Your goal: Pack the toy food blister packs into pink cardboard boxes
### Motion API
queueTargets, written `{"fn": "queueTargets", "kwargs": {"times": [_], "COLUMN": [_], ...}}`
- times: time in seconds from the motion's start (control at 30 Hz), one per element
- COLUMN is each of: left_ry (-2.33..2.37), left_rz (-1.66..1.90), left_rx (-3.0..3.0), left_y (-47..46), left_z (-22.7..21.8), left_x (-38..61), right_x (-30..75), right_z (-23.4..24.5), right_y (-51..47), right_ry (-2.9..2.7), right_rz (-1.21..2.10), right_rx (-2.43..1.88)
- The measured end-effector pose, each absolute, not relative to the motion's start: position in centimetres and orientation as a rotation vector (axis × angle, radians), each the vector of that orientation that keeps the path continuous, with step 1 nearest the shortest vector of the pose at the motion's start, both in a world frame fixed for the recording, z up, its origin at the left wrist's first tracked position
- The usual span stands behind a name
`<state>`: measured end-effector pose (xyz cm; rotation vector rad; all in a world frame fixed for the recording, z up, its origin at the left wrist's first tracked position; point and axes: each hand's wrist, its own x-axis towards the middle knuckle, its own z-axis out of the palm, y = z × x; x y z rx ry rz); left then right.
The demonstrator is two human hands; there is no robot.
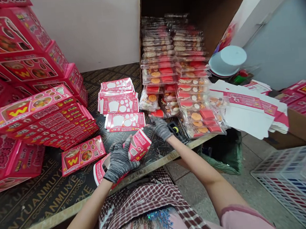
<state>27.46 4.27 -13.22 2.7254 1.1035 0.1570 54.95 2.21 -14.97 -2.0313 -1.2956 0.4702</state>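
Observation:
My left hand (121, 159), in a grey knit glove, grips a pink printed carton (140, 143) lying tilted near the table's front edge. The thumb and fingers press on the carton and cover its middle. My right hand (162, 128), gloved alike, is partly blurred with its fingers stretched toward the left. No object shows in it. It is nearest to a red-and-beige plastic packet (156, 113) and the stack of pink cards with cut-out holes (124, 121). A black tape dispenser (178, 129) sits just right of that hand. Left of my left hand lies a finished-looking pink box (83, 155).
Stacked pink boxes (46, 117) rise on the left. Rows of clear packets (193, 91) fill an open cardboard carton (214, 14) at the back. Flat white-and-pink box blanks (251, 112) overhang the right, above a lined bin (223, 155). A white crate (288, 175) stands on the floor.

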Motion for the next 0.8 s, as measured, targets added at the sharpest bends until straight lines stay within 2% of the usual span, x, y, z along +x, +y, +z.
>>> {"fn": "queueTargets", "kwargs": {"times": [0.1,0.27,0.4,0.53,0.63,0.8], "left_ry": [1.165,1.233,1.333,1.406,1.399,1.357], "left_rz": [0.181,0.175,0.301,0.351,0.281,0.195], "left_rx": [2.706,2.655,2.591,2.559,2.567,2.629], "left_y": [4.3,4.1,5.2,6.4,6.5,5.6], "left_z": [-12.6,-12.4,-13.2,-14.1,-14.5,-14.7], "left_x": [26.4,25.2,22.4,19.8,19.6,21.4], "right_x": [58.5,61.0,61.9,63.1,62.7,59.4], "right_z": [-14.9,-14.3,-13.0,-11.6,-10.8,-10.4], "right_y": [5.1,6.9,5.1,1.5,-0.6,-1.7], "right_ry": [-1.436,-1.49,-1.609,-1.508,-1.363,-1.263], "right_rz": [0.13,0.131,0.114,0.081,0.23,0.409], "right_rx": [-2.548,-2.718,-2.612,-2.156,-1.838,-1.632]}}
